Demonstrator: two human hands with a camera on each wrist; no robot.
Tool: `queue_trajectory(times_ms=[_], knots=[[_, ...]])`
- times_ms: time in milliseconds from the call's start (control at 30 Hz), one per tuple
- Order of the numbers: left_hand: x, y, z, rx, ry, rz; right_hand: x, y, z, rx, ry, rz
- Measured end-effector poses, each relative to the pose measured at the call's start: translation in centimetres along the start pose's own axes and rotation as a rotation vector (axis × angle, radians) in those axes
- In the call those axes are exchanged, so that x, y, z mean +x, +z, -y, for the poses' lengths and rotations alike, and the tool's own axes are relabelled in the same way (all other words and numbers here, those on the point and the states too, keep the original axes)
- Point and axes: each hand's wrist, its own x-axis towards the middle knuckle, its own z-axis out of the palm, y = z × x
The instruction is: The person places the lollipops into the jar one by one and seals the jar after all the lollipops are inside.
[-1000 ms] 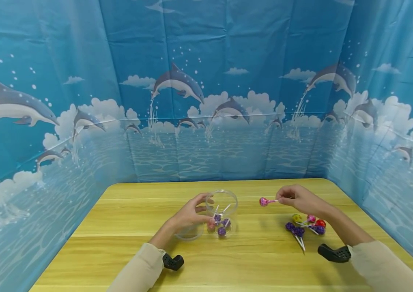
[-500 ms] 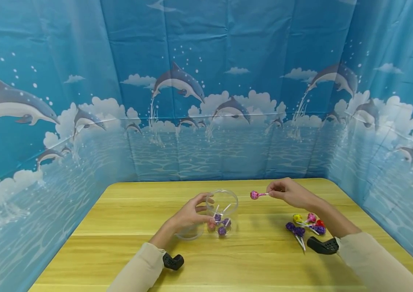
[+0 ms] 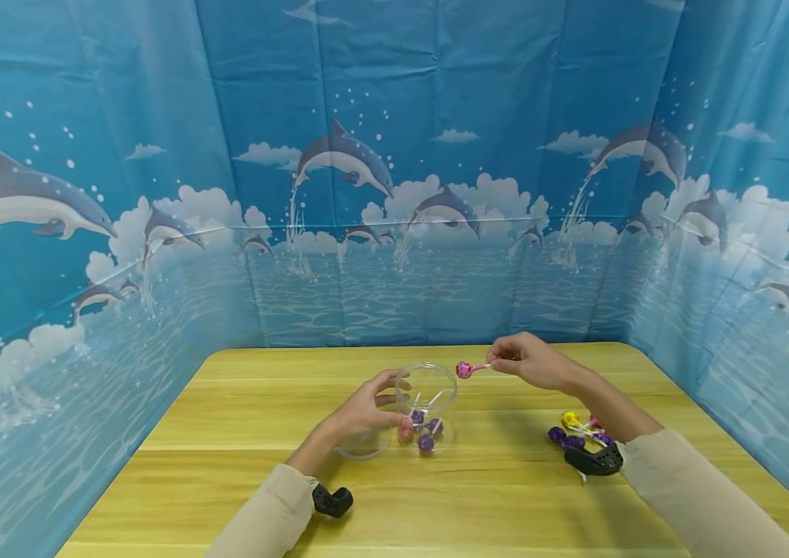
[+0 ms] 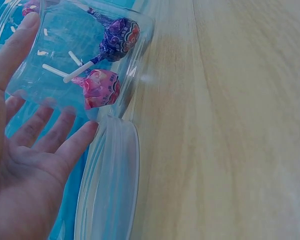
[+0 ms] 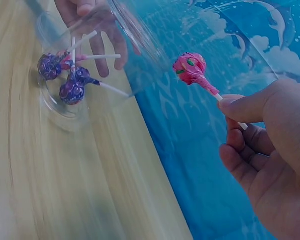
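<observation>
My left hand (image 3: pixel 361 411) holds a clear plastic jar (image 3: pixel 450 399) from its left side, thumb in front and fingers behind. Through the jar's wall show several lollipops with purple wrappers (image 5: pixel 71 93) and a pink one (image 4: pixel 101 89), their white sticks pointing various ways. Between thumb and fingers, my right hand (image 3: pixel 534 363) pinches the white stick of a pink lollipop (image 3: pixel 463 370). Its wrapped head points left, just outside the right side of the jar's open rim and above the table.
A clear round lid (image 4: pixel 115 185) lies beside the jar, partly behind the left hand in the head view. Several lollipops, including a yellow one (image 3: pixel 570 419) and purple ones (image 3: pixel 558 436), lie under the right forearm on the wooden table (image 3: pixel 227 480). A dolphin-print curtain (image 3: pixel 366 294) stands behind.
My right hand has carried the pink lollipop leftward and slightly up, close to the jar's rim. The right forearm now covers part of the loose lollipops. My left hand and the jar stay put.
</observation>
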Motion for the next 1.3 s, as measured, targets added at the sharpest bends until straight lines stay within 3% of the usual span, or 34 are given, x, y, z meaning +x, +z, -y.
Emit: queue_trajectory(times_ms=[367, 600, 900, 1300], knots=[[0.0, 0.0, 0.0, -0.004, -0.011, -0.009, 2.3, 1.0, 1.2, -0.034, -0.029, 0.055], [0.0, 0.0, 0.0, -0.007, -0.010, -0.006, 4.2, 2.7, 2.5, -0.078, -0.110, 0.103], [-0.1, 0.1, 0.0, -0.017, -0.036, -0.021, 6.1, 4.8, 3.8, -0.191, -0.204, 0.173], [-0.1, 0.1, 0.1, -0.017, -0.013, -0.012, 6.8, 5.9, 4.3, -0.334, -0.274, 0.259]])
